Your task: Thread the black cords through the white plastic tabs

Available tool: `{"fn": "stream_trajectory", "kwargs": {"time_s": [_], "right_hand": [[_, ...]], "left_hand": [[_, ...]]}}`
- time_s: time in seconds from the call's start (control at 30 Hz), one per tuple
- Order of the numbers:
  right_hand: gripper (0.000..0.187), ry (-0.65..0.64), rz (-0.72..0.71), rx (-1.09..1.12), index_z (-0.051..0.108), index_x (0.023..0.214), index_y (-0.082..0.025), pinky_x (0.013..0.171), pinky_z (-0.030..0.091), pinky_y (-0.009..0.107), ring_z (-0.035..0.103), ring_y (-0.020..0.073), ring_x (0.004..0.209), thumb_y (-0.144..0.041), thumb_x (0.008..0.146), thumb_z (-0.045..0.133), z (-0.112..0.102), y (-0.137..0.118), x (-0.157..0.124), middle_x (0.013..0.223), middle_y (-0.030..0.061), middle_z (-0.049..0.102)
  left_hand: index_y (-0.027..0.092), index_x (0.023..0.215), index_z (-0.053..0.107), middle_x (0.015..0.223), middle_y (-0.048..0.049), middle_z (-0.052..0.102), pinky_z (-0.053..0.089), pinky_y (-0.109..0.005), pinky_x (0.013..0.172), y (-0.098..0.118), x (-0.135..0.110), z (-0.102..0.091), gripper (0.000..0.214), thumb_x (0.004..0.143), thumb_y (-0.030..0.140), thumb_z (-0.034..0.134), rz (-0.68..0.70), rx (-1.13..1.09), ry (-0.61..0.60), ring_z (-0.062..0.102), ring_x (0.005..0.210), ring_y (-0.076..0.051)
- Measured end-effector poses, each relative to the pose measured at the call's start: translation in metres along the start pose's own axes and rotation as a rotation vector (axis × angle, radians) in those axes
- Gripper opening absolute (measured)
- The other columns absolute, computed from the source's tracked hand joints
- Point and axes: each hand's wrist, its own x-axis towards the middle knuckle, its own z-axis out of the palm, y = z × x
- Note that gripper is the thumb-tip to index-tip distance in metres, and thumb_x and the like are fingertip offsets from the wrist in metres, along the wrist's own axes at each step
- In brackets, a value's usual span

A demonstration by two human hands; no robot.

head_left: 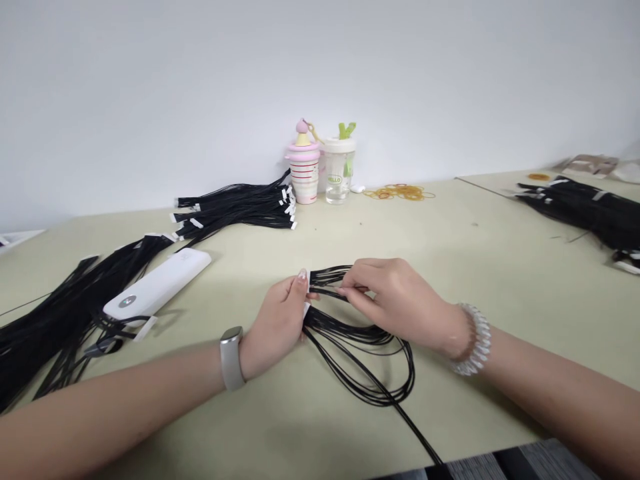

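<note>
A wire harness (345,327) of thin black wires with white connectors at its ends is looped between my hands. My left hand (281,307), with a watch on its wrist, is closed on the white connector ends, thumb on top. Several wires run right from the upper connector (309,280) to my right hand (383,293), whose thumb and fingertips pinch them. Below, the wires curve round in a loop, and a few trail down over the table's near edge. The inner fingers of my left hand are hidden.
Bundles of black wire harnesses (235,210) lie at the back left and along the left side, with a white power bank (159,283) among them. A pink-lidded cup (304,173), a clear tumbler (339,177) and rubber bands (403,193) are by the wall. More harnesses (590,210) lie right.
</note>
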Motion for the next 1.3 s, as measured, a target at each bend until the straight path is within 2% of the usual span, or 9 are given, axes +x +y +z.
{"fn": "stream_trajectory", "kwargs": {"time_s": [0.13, 0.23, 0.33, 0.6, 0.8, 1.07, 1.3], "right_hand": [[0.02, 0.024, -0.091, -0.184, 0.054, 0.071, -0.013, 0.055, 0.03, 0.023, 0.042, 0.009, 0.06, -0.018, 0.084, 0.039, 0.003, 0.002, -0.001, 0.066, 0.0017, 0.052], [0.023, 0.047, -0.22, -0.38, 0.049, 0.065, -0.014, 0.052, 0.025, 0.025, 0.037, 0.0098, 0.057, -0.012, 0.084, 0.036, 0.003, 0.003, -0.002, 0.063, 0.0015, 0.048], [0.026, 0.07, -0.326, -0.469, 0.047, 0.064, -0.014, 0.051, 0.023, 0.026, 0.036, 0.0106, 0.057, -0.008, 0.084, 0.033, 0.001, 0.004, -0.003, 0.062, 0.0018, 0.047], [0.022, 0.052, -0.351, -0.421, 0.048, 0.067, -0.015, 0.053, 0.024, 0.026, 0.039, 0.0111, 0.06, -0.015, 0.086, 0.037, 0.009, 0.005, 0.0, 0.065, 0.0015, 0.048], [0.023, 0.069, -0.383, -0.421, 0.05, 0.068, -0.015, 0.054, 0.025, 0.027, 0.04, 0.0115, 0.06, -0.017, 0.086, 0.037, 0.012, 0.005, 0.001, 0.065, 0.0013, 0.048], [0.027, 0.123, -0.425, -0.419, 0.054, 0.068, -0.015, 0.052, 0.027, 0.027, 0.039, 0.0111, 0.057, -0.016, 0.087, 0.035, 0.014, 0.006, 0.002, 0.061, 0.0009, 0.048], [0.024, 0.144, -0.446, -0.419, 0.055, 0.072, -0.015, 0.052, 0.027, 0.027, 0.041, 0.0113, 0.058, -0.015, 0.086, 0.036, 0.016, 0.01, 0.003, 0.063, 0.0008, 0.049]], "left_hand": [[0.018, 0.066, 0.048, 0.044, 0.0052, 0.042, 0.034, -0.019, 0.032, -0.001, 0.0, 0.0, 0.036, 0.08, 0.05, 0.038, -0.012, -0.004, 0.0, 0.042, 0.034, -0.009], [0.017, 0.066, 0.049, 0.044, 0.0053, 0.042, 0.033, -0.018, 0.031, 0.001, -0.001, 0.0, 0.034, 0.08, 0.047, 0.04, -0.023, 0.0, 0.007, 0.041, 0.033, -0.008], [0.017, 0.066, 0.049, 0.044, 0.0049, 0.042, 0.033, -0.019, 0.031, 0.002, -0.001, 0.0, 0.033, 0.08, 0.045, 0.04, -0.009, 0.005, 0.002, 0.041, 0.034, -0.008], [0.017, 0.064, 0.047, 0.049, 0.0045, 0.045, 0.034, -0.021, 0.034, 0.002, -0.002, -0.001, 0.033, 0.079, 0.046, 0.041, 0.058, 0.043, -0.035, 0.041, 0.036, -0.009], [0.018, 0.063, 0.044, 0.044, 0.0058, 0.039, 0.031, -0.021, 0.034, -0.001, -0.001, -0.001, 0.035, 0.082, 0.047, 0.036, 0.101, 0.088, -0.055, 0.039, 0.034, -0.008], [0.018, 0.062, 0.041, 0.047, 0.0056, 0.038, 0.032, -0.021, 0.039, -0.003, -0.001, -0.002, 0.035, 0.084, 0.044, 0.033, 0.163, 0.157, -0.045, 0.039, 0.037, -0.008], [0.018, 0.062, 0.04, 0.05, 0.0047, 0.04, 0.033, -0.021, 0.04, -0.002, -0.002, -0.002, 0.04, 0.084, 0.049, 0.028, 0.168, 0.189, -0.033, 0.039, 0.039, -0.008]]}}
